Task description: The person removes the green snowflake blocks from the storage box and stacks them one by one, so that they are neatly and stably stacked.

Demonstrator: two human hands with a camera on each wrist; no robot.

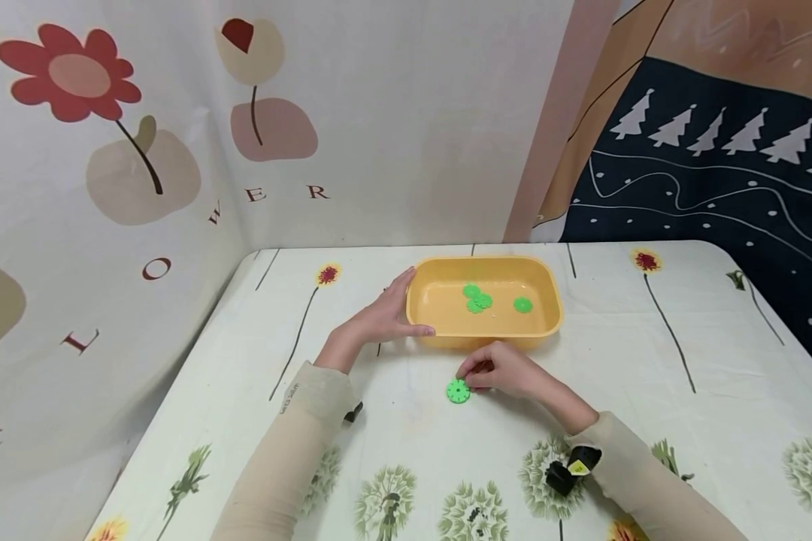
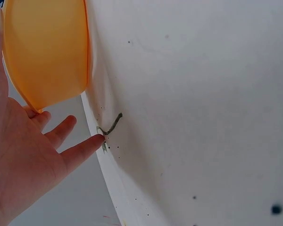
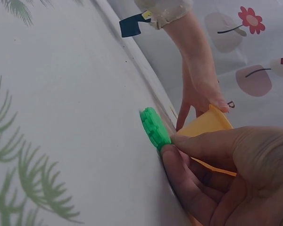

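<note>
A shallow yellow plastic tub stands at the far middle of the table, several green notched discs lying inside, one apart from the cluster. My left hand holds the tub's left end, thumb over the front rim; in the left wrist view the outer fingers spread away from it. In front of the tub, my right hand pinches the edge of another green notched interlocking disc between thumb and fingers. In the right wrist view this disc shows edge-on; whether it touches the table I cannot tell.
A white cloth with printed flowers covers the table. Behind and to the left hangs a printed curtain; a dark cloth with white trees hangs at the right. A black strapped device sits at the right wrist.
</note>
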